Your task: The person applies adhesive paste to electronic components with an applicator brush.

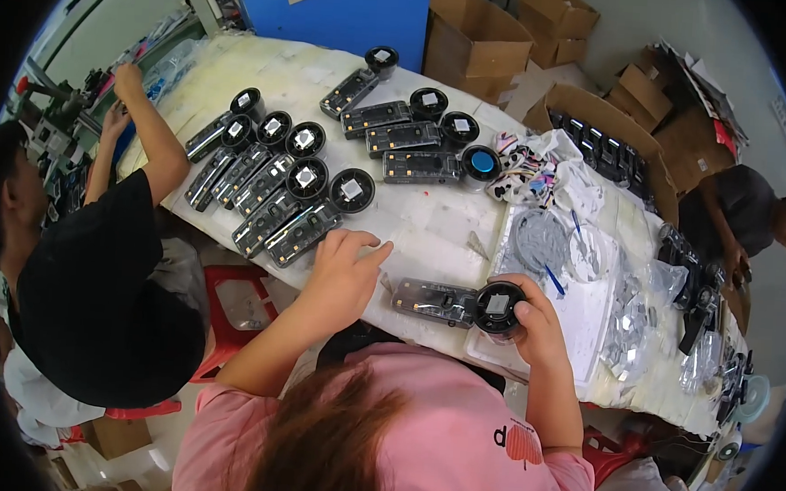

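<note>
My right hand (542,324) grips the round end of a black speaker unit (434,302), fingers behind the rim and thumb at its side. A pale square patch sits in the middle of that round end; the long flat body points left, over the table's near edge. My left hand (347,272) is empty, its fingers apart, just right of the nearest unit in a group of similar speaker units (300,234). Several more speaker units (422,165) lie farther back, one with a blue disc (482,161) on its round end.
Right of centre, a white tray (574,353) holds round clear plastic pieces and blue tweezers (554,279). Bundled wires (530,168) lie behind it, plastic bags (629,325) beside it. Cardboard boxes (475,45) stand beyond the table. One person (97,292) works at left; another (737,215) is at far right.
</note>
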`<act>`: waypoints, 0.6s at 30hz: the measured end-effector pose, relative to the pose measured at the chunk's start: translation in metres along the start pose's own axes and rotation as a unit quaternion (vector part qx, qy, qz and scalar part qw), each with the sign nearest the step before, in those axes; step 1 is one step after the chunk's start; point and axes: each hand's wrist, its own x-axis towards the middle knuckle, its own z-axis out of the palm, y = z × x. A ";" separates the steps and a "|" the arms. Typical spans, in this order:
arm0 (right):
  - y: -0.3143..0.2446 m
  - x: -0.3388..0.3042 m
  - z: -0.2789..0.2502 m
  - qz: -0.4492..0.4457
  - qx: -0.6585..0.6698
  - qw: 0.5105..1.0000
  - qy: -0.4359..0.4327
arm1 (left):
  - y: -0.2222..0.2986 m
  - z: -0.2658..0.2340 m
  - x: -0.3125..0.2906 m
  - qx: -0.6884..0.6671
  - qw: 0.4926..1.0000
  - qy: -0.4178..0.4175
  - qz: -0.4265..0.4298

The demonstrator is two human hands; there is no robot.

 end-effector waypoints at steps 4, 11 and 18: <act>0.006 -0.009 0.000 -0.029 -0.023 0.999 0.014 | 0.004 0.009 0.000 0.048 0.999 -0.020 0.001; 0.004 -0.013 -0.003 0.014 -0.006 1.000 0.023 | 0.004 0.024 -0.006 0.110 0.993 -0.019 0.027; -0.008 -0.007 0.002 0.035 -0.028 0.994 0.104 | 0.003 0.010 -0.004 0.145 0.989 -0.005 0.039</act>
